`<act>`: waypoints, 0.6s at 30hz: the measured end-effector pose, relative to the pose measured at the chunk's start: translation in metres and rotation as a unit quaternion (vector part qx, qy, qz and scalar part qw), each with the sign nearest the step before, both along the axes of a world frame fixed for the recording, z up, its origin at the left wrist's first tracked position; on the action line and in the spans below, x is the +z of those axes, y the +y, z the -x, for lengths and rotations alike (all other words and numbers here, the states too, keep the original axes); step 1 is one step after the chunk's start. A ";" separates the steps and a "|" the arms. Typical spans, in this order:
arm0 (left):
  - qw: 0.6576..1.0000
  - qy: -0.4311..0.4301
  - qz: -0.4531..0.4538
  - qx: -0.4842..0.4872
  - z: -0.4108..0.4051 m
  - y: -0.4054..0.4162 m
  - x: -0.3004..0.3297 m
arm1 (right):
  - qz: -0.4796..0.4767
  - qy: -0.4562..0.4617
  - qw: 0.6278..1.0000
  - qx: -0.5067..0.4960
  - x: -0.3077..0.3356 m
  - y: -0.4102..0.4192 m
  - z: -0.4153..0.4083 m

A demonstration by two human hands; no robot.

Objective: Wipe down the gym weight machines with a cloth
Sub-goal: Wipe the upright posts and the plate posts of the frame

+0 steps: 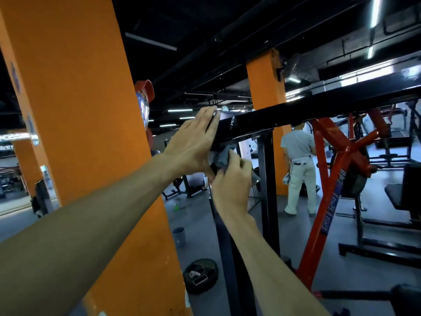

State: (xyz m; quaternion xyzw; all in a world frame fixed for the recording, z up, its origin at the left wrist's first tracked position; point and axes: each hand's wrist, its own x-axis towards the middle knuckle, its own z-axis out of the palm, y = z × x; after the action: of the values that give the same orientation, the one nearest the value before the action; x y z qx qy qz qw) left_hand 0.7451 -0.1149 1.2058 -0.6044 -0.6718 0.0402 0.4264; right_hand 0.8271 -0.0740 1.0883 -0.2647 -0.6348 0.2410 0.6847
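Cloth (224, 156), grey, is held bunched in the right hand (232, 183), w/ fingers curled round it; it is pressed up against the underside of the black crossbeam (296, 115) at its near end, just above the right knuckles. The left hand (193, 144) is laid flat over the beam's end, fingers straight and close together, tips reaching the top edge; nothing is gripped by them. A black upright post (267, 190) is seen just right of the right-hand fingers. An orange pillar (91, 110) stands left of and behind the left fingers. Beyond the right hand, a person in light clothes (299, 169) is seen from behind, next to an orange-red machine frame (328, 190). Below the hands, on the floor: a weight plate (201, 275) w/ small items on it, and a grey bucket (179, 236).
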 end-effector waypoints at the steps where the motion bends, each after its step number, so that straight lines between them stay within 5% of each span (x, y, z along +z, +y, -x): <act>1: 1.000 0.007 -0.005 -0.004 0.001 0.000 -0.001 | -0.014 0.000 1.000 0.010 -0.007 -0.001 -0.004; 4: 0.999 0.033 -0.019 -0.010 0.003 -0.006 -0.010 | 0.048 -0.039 0.991 0.116 -0.022 0.014 -0.032; 11: 0.975 0.189 -0.077 -0.091 0.008 -0.037 -0.116 | 0.268 0.112 0.919 0.267 -0.083 0.029 -0.069; 18: 0.943 0.254 0.173 -0.125 0.000 -0.057 -0.285 | 0.434 0.131 0.871 0.190 -0.243 0.023 -0.097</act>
State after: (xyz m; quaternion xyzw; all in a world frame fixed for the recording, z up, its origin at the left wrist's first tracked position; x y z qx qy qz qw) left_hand 0.7455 -0.1716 0.9205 -0.7177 -0.4431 0.2541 0.4733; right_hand 0.9243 -0.0514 0.8452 -0.3750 -0.4089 0.6503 0.5189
